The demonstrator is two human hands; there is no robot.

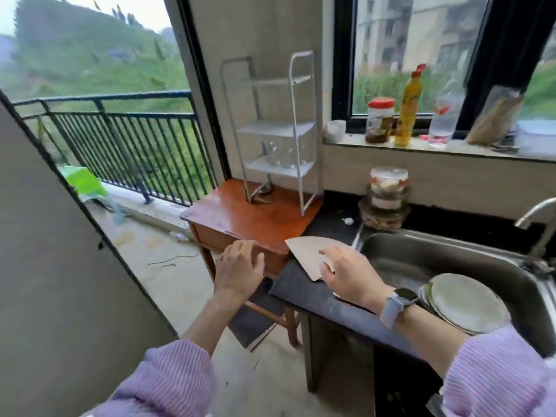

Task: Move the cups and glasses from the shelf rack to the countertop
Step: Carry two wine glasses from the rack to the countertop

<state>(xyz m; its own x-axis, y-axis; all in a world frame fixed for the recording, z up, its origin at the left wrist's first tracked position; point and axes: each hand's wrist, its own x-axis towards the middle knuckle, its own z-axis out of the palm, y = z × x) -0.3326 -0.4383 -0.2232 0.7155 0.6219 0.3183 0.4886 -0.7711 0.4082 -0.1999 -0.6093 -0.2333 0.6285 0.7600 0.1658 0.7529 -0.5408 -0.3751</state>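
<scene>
A white wire shelf rack (296, 127) stands on a small brown wooden table (240, 218) by the wall. Clear glasses (281, 156) sit on its lowest shelf; the upper shelves look bare. The dark countertop (301, 284) lies to the right of the table, beside the sink. My left hand (239, 266) hovers with fingers apart over the table's front edge, holding nothing. My right hand (346, 272) rests on a beige card sheet (310, 254) lying on the countertop; whether it grips the sheet is unclear.
A steel sink (421, 251) with round plates (466, 302) and a tap (538, 215) is at right. Stacked food containers (386, 197) stand behind the sink. Jars and bottles (406, 112) line the window sill. A balcony railing (120, 136) is at left.
</scene>
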